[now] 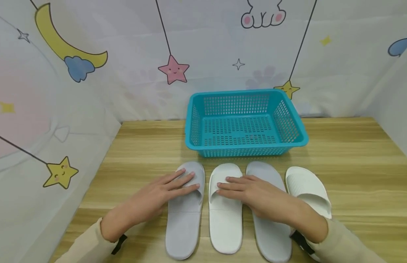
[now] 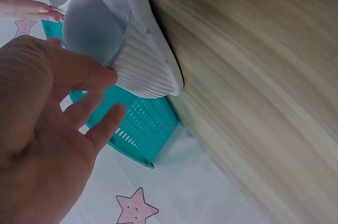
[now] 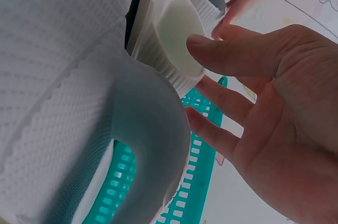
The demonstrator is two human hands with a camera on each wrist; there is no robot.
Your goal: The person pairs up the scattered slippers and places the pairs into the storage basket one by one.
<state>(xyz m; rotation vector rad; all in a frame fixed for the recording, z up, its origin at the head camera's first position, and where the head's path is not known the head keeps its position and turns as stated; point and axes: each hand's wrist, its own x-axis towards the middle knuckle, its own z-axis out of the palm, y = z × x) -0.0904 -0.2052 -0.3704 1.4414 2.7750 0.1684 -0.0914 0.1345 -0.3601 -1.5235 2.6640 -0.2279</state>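
Note:
Four slippers would be several: a grey slipper (image 1: 184, 233) lies at the left of a row on the wooden table. My left hand (image 1: 157, 197) reaches over its strap with fingers extended, the tips at the strap. Beside it is a white slipper (image 1: 225, 233); the fingers of my right hand (image 1: 265, 199) lie spread over its strap. A second grey slipper (image 1: 272, 237) sits partly under my right hand and wrist. Rightmost is another white slipper (image 1: 308, 186), partly hidden by the right forearm. In the right wrist view the thumb (image 3: 232, 55) stands apart from the fingers.
Behind the slippers stands a turquoise perforated basket (image 1: 246, 149) with nothing visible inside. A cloth (image 1: 206, 44) printed with stars and a moon hangs at the back and left. The wooden table (image 1: 364, 175) extends to the right of the row.

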